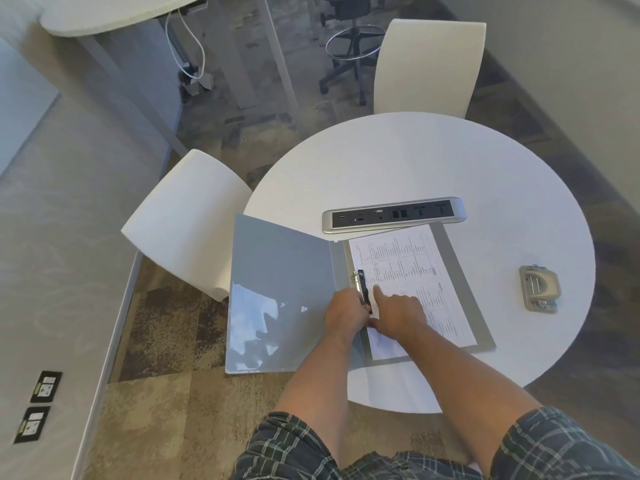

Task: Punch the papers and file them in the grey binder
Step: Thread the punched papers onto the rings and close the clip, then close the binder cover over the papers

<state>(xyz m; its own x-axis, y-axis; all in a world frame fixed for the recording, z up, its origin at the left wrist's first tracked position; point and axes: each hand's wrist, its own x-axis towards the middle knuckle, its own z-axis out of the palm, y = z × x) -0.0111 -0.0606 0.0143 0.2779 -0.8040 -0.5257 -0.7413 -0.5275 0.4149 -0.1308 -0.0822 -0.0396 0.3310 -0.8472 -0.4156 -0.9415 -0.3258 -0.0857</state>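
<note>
This is an office meeting corner: a round white desk (415,161) with a built-in power and data socket strip (393,214), white chairs (427,67) around it, a rolling stool (346,46) behind, patterned carpet (166,341), and wall outlets (45,386).

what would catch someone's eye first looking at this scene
The open grey binder at the near left edge of the round white table, its cover hanging past the rim. Both hands meet at its ring clip: the left hand beside it, the right hand pressing the printed papers. A hole punch sits alone to the right.
</note>
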